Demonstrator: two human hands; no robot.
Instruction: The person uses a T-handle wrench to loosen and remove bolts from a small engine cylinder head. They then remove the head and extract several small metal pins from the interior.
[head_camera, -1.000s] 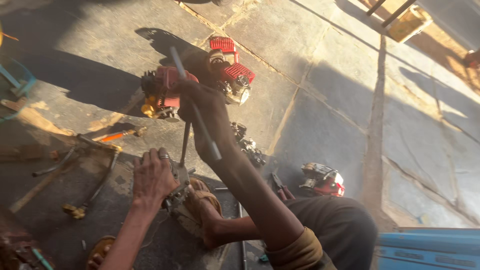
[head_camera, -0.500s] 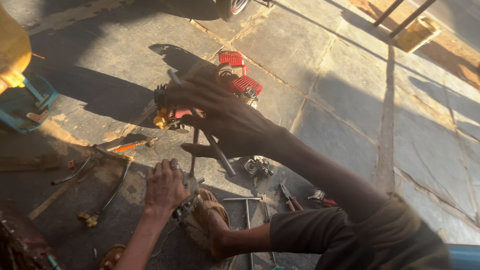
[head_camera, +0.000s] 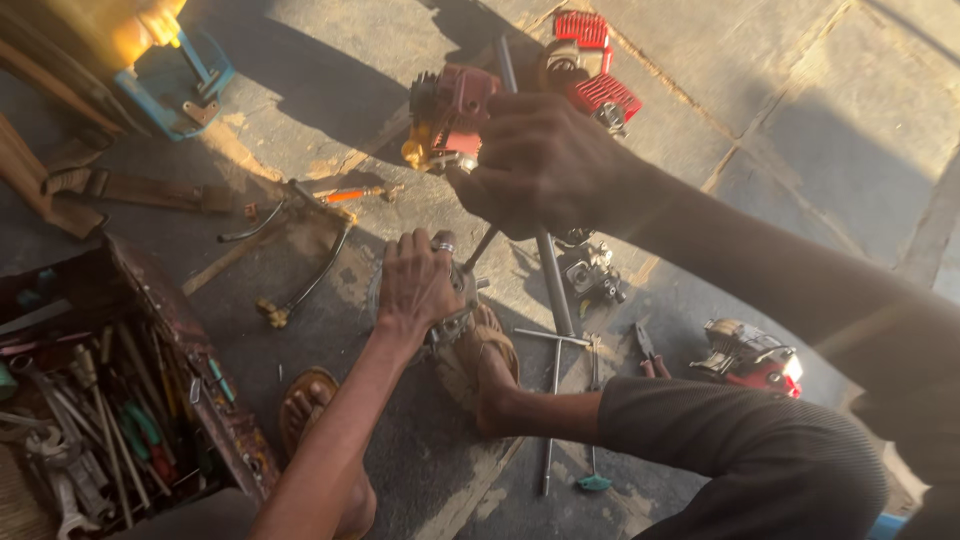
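Two hands at work on one small engine part on a stone floor

The left hand (head_camera: 418, 285) is closed over the metal engine part (head_camera: 452, 305), which is pinned against one sandalled foot (head_camera: 478, 362). The right hand (head_camera: 540, 160) is wrapped around one long steel rod (head_camera: 548, 262). Three red small engines (head_camera: 598, 85) lie around; one open toolbox (head_camera: 190, 350) holds many wrenches.

Both arms are bare, without sleeves in view. The left hand (head_camera: 415, 285) wears a metal ring on one finger. The right hand (head_camera: 540, 160) has nothing on it. The legs are covered by dark trousers (head_camera: 740, 450) of ribbed cloth. Each foot wears a brown open sandal (head_camera: 305, 400), with toes showing.
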